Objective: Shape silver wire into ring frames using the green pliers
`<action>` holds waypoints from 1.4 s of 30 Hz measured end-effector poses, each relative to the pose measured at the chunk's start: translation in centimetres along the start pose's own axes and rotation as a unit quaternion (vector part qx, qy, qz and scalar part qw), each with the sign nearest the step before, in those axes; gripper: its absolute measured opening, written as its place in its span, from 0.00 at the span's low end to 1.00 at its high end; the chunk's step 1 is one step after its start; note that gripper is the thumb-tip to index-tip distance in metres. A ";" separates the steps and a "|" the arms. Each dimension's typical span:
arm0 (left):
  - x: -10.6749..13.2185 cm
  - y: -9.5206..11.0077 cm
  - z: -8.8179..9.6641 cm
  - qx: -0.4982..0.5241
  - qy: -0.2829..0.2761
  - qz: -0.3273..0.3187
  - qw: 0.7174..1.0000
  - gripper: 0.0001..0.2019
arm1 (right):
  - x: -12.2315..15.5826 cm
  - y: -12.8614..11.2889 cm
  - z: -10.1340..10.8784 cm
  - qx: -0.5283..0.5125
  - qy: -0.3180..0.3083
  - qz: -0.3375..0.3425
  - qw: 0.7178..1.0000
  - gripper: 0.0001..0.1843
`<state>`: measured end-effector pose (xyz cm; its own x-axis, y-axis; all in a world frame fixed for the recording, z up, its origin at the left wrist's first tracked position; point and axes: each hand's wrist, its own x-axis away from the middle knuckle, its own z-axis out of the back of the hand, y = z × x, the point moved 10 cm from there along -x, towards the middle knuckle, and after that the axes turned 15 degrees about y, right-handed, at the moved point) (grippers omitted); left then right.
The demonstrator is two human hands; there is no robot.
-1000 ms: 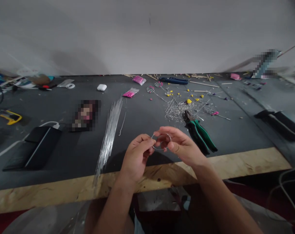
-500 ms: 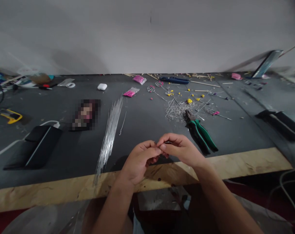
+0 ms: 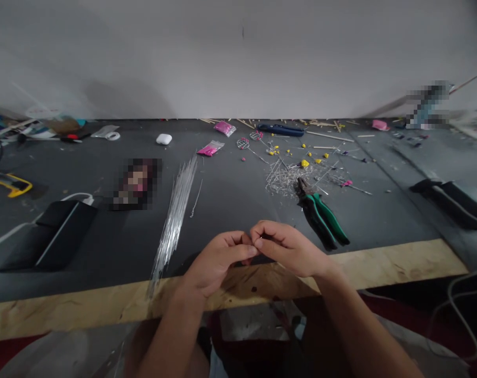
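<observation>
Over the wooden front edge, my left hand [image 3: 222,257] and my right hand [image 3: 287,247] meet with their fingertips pressed together. Both pinch a thin wire, of which only a faint glint shows at the fingers; the rest is hidden. To the left lies a bundle of straight silvery wires [image 3: 175,215], with a single short twisted wire [image 3: 197,198] beside it. Green-and-black pliers [image 3: 322,218] rest just beyond my right hand, jaws pointing away. Behind them spreads a heap of cut wire pieces [image 3: 283,177].
Pink packets [image 3: 211,148], yellow lumps [image 3: 305,164], wire loops with pink bits [image 3: 243,143] and a dark blue cutter [image 3: 281,129] lie toward the wall. At left are a white earbud case [image 3: 164,139], a black wallet-like object [image 3: 51,236] and a yellow-handled tool [image 3: 16,185]. A black-handled tool [image 3: 453,199] lies right.
Both hands have come down slightly, and the fingers have closed in tighter. The thin wire arc that showed above the right thumb is now mostly hidden. The view has shifted a little.
</observation>
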<state>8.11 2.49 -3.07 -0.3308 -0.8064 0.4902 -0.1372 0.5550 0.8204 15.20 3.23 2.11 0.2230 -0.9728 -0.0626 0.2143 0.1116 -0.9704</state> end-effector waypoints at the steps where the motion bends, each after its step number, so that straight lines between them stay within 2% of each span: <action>1: 0.1 0.0 0.0 -0.004 -0.006 0.005 1.000 0.04 | 0.1 -0.1 -0.1 -0.001 -0.002 0.002 1.000 0.06; 4: 0.2 -0.1 0.0 -0.006 -0.021 0.020 1.000 0.04 | 0.2 -0.3 -0.5 -0.020 -0.013 0.005 1.000 0.06; 9: 0.2 0.6 0.0 -0.016 -0.026 -0.004 1.000 0.06 | 0.2 -0.3 -0.7 -0.022 -0.018 0.013 1.000 0.07; 16: -0.1 0.9 0.7 -0.066 0.012 -0.012 0.998 0.06 | -0.2 -0.6 0.2 0.039 0.029 0.073 0.996 0.06; 25: -0.5 1.5 2.1 -0.127 0.055 -0.054 0.989 0.13 | -0.6 0.1 0.3 0.056 0.063 0.050 0.995 0.06; 28: -0.4 1.6 2.2 -0.107 0.058 -0.054 0.991 0.10 | -0.7 1.3 0.2 -0.009 0.073 -0.009 0.997 0.05; 30: -0.3 1.6 2.1 -0.066 0.053 -0.050 0.995 0.08 | -0.8 2.4 -0.2 -0.124 0.076 -0.075 0.987 0.04; 32: -0.4 1.8 2.2 -0.016 0.059 -0.055 0.997 0.07 | -0.8 3.2 -0.7 -0.252 0.085 -0.131 0.955 0.06; 34: -0.6 2.2 2.7 0.028 0.089 -0.070 0.993 0.07 | -1.0 3.6 -0.5 -0.334 0.114 -0.154 0.923 0.08; 36: -0.8 2.6 3.4 0.063 0.121 -0.088 0.987 0.06 | -1.1 3.7 0.2 -0.363 0.148 -0.156 0.907 0.08; 38: -0.9 2.8 3.6 0.096 0.136 -0.098 0.981 0.05 | -1.2 3.7 0.9 -0.368 0.167 -0.149 0.902 0.08; 42: -0.8 2.8 3.0 0.114 0.136 -0.085 0.980 0.05 | -1.2 3.4 1.5 -0.364 0.155 -0.138 0.908 0.07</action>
<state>5.16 5.33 -2.03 -0.0272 -0.8988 0.4376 -0.3836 0.4136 0.8257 17.13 5.08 -0.73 -0.0467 -0.9665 0.2522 -0.4888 -0.1981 -0.8496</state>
